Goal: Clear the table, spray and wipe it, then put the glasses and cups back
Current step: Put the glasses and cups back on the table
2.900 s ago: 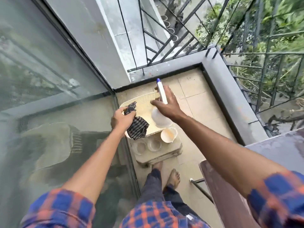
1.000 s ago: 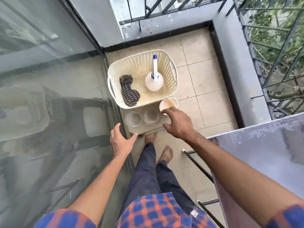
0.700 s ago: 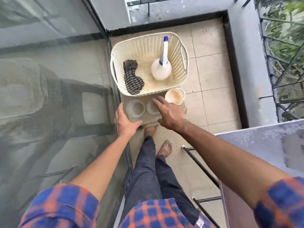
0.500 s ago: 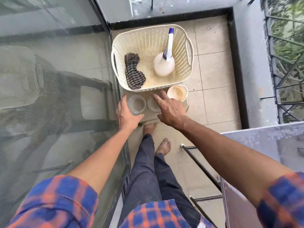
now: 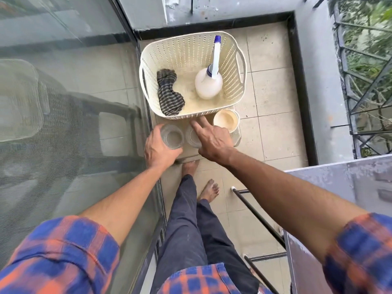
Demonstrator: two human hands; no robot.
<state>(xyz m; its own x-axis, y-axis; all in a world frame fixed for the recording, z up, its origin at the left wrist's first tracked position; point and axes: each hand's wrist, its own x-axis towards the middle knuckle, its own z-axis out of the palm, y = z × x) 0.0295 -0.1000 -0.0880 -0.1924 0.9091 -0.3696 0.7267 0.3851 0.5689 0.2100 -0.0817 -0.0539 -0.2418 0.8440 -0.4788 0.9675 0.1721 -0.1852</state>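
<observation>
On a low beige stand point(image 5: 238, 138) on the balcony floor stand two clear glasses and a cream cup point(image 5: 225, 122). My left hand point(image 5: 158, 149) grips the left glass point(image 5: 172, 137) from its left side. My right hand point(image 5: 212, 141) lies over the second glass point(image 5: 191, 137), index and middle finger straight and pointing at the basket; most of that glass is hidden. Behind them, a cream perforated basket point(image 5: 191, 38) holds a white spray bottle point(image 5: 209, 84) with a blue nozzle and a dark checked cloth point(image 5: 169, 97).
A glass door point(image 5: 74, 92) runs along the left, close to the stand. The grey table point(image 5: 343, 187) with black metal legs is at the right. A raised grey ledge and a black railing point(image 5: 364, 81) close off the tiled floor. My bare feet stand just before the stand.
Both hands left the cloth and spray bottle in the basket, then came down to the glasses. My left hand has closed round the left glass; my right hand has reached over the second one.
</observation>
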